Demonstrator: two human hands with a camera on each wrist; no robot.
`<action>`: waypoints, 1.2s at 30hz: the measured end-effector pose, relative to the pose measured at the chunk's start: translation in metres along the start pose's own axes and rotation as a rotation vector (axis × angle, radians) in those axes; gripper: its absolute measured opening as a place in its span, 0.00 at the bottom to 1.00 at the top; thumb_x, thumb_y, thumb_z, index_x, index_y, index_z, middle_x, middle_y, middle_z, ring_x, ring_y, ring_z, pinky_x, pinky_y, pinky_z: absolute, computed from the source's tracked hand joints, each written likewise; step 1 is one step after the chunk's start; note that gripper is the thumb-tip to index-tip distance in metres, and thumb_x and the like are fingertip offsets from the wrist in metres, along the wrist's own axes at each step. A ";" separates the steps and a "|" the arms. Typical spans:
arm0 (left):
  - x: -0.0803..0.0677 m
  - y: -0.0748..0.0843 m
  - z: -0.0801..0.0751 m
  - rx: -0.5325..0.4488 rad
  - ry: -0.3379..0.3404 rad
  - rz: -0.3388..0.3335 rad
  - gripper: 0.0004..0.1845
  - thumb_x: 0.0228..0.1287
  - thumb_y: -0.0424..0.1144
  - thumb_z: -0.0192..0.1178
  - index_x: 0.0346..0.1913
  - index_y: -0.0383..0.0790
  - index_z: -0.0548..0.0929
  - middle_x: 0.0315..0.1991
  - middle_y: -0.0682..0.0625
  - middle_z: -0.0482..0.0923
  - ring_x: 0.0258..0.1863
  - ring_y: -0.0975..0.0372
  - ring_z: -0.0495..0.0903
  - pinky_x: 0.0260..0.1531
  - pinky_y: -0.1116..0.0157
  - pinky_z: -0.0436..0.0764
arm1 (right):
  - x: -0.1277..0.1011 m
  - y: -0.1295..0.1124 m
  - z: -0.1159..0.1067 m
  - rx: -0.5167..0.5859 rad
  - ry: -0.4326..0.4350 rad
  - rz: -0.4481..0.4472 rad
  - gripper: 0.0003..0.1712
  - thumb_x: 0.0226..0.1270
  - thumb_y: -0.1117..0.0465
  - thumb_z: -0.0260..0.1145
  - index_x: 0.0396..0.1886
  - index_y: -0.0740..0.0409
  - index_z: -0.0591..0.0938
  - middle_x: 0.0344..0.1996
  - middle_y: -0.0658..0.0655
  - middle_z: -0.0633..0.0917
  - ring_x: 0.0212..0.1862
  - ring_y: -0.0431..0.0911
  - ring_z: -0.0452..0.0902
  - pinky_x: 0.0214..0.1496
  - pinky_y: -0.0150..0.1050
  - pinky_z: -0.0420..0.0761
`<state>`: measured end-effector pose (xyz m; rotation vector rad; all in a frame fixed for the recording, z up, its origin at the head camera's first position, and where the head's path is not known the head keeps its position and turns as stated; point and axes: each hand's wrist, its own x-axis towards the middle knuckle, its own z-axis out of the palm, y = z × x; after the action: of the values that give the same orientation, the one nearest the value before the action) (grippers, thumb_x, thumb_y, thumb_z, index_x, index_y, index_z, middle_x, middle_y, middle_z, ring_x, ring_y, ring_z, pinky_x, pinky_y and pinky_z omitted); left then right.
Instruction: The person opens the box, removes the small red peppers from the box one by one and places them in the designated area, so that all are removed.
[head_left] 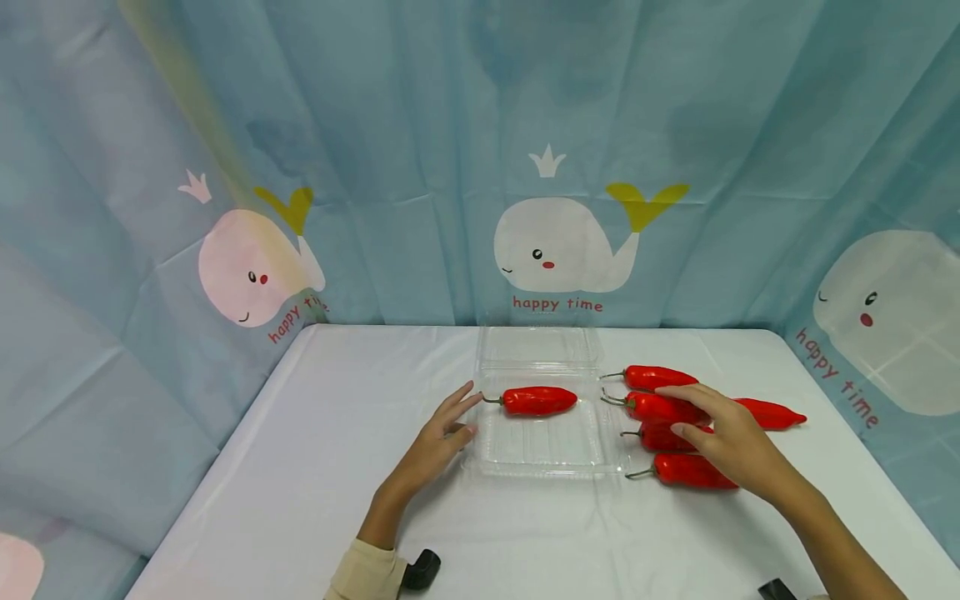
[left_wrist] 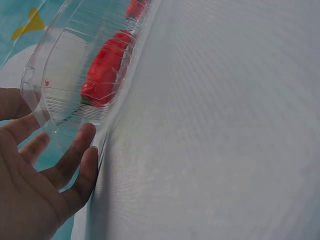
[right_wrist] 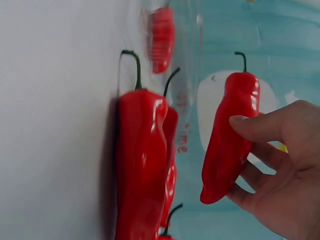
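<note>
A red pepper [head_left: 540,401] with a thin stem lies inside a clear plastic box [head_left: 542,468], toward the back of its base. Beside the box's left wall is my left hand [head_left: 431,446], its fingers spread and slightly bent; fingertips [left_wrist: 88,131] are at the clear wall, and contact is hard to tell. My right hand [head_left: 742,446] holds another red pepper [right_wrist: 231,135] between thumb and fingers, raised above the table, stem pointing to the box. Around and below that hand lie several more red peppers [head_left: 690,471], partly hidden by it in the head view.
The box's hinged lid [head_left: 538,348] lies open at the back. A white cloth [head_left: 300,467] covers the table. Behind and at the sides hangs a blue curtain [head_left: 405,150] with whale prints. One pepper [head_left: 772,414] lies farther right.
</note>
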<state>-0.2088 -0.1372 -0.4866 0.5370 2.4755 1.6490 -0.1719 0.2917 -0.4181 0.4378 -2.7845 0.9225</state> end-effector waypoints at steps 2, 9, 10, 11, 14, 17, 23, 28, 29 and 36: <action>0.000 0.000 0.000 0.001 0.005 0.003 0.28 0.83 0.37 0.53 0.81 0.41 0.68 0.87 0.50 0.49 0.68 0.42 0.76 0.62 0.45 0.81 | -0.003 0.004 -0.003 0.001 -0.005 0.015 0.33 0.64 0.70 0.76 0.69 0.55 0.81 0.62 0.66 0.84 0.58 0.62 0.80 0.47 0.52 0.91; 0.000 0.000 0.000 -0.005 0.013 0.006 0.28 0.83 0.36 0.53 0.81 0.41 0.68 0.87 0.49 0.49 0.69 0.41 0.74 0.65 0.42 0.78 | -0.013 0.021 -0.012 -0.029 0.013 0.040 0.34 0.62 0.72 0.76 0.68 0.58 0.81 0.61 0.68 0.83 0.59 0.64 0.78 0.43 0.41 0.90; -0.001 0.000 0.000 -0.006 0.013 0.005 0.28 0.83 0.36 0.53 0.81 0.40 0.68 0.87 0.49 0.49 0.70 0.41 0.74 0.66 0.41 0.77 | -0.015 0.023 -0.013 -0.036 0.017 0.041 0.34 0.62 0.73 0.76 0.68 0.58 0.81 0.61 0.68 0.83 0.58 0.63 0.78 0.43 0.37 0.89; -0.001 0.000 0.000 -0.008 0.012 0.005 0.28 0.83 0.36 0.53 0.81 0.40 0.68 0.87 0.49 0.49 0.70 0.41 0.74 0.67 0.41 0.76 | -0.016 0.026 -0.014 -0.040 0.021 0.043 0.34 0.62 0.72 0.77 0.68 0.58 0.81 0.61 0.68 0.84 0.58 0.62 0.78 0.42 0.34 0.87; -0.001 0.001 0.000 -0.007 0.012 0.002 0.28 0.83 0.36 0.53 0.81 0.40 0.68 0.87 0.49 0.50 0.71 0.41 0.73 0.68 0.39 0.75 | -0.021 0.035 -0.015 -0.053 0.028 0.052 0.34 0.60 0.73 0.77 0.68 0.60 0.81 0.60 0.70 0.84 0.55 0.62 0.79 0.40 0.24 0.81; -0.001 0.001 0.000 -0.006 0.009 -0.010 0.28 0.83 0.37 0.53 0.81 0.42 0.68 0.87 0.51 0.49 0.70 0.41 0.74 0.67 0.40 0.76 | -0.026 0.043 -0.016 -0.064 0.045 0.054 0.34 0.59 0.74 0.78 0.67 0.61 0.82 0.59 0.70 0.84 0.53 0.61 0.80 0.39 0.22 0.79; -0.001 0.001 0.000 -0.002 0.009 -0.018 0.28 0.83 0.38 0.53 0.81 0.43 0.68 0.87 0.53 0.50 0.68 0.42 0.75 0.65 0.43 0.79 | -0.036 0.058 -0.019 -0.090 0.053 0.074 0.35 0.57 0.75 0.78 0.67 0.60 0.82 0.60 0.70 0.82 0.52 0.60 0.78 0.37 0.23 0.80; 0.000 0.000 0.000 -0.001 0.014 -0.011 0.28 0.83 0.37 0.53 0.81 0.42 0.68 0.87 0.51 0.50 0.67 0.43 0.77 0.62 0.45 0.81 | -0.043 0.068 -0.022 -0.111 0.036 0.119 0.34 0.58 0.74 0.78 0.66 0.61 0.82 0.60 0.73 0.81 0.52 0.63 0.78 0.34 0.25 0.80; -0.001 0.000 0.000 0.000 0.014 -0.013 0.28 0.83 0.37 0.53 0.81 0.42 0.68 0.87 0.51 0.50 0.67 0.43 0.77 0.62 0.45 0.82 | -0.044 0.070 -0.023 -0.114 0.030 0.128 0.34 0.58 0.73 0.78 0.66 0.61 0.81 0.60 0.74 0.81 0.52 0.64 0.78 0.35 0.27 0.82; 0.000 -0.001 0.000 0.002 0.010 -0.012 0.28 0.83 0.37 0.53 0.81 0.42 0.68 0.87 0.51 0.49 0.65 0.46 0.79 0.60 0.49 0.83 | -0.051 0.084 -0.031 -0.134 0.014 0.176 0.32 0.59 0.74 0.76 0.65 0.63 0.81 0.59 0.78 0.79 0.55 0.71 0.73 0.42 0.60 0.89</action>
<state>-0.2087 -0.1377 -0.4876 0.5137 2.4825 1.6493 -0.1494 0.3859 -0.4525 0.1675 -2.8848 0.7615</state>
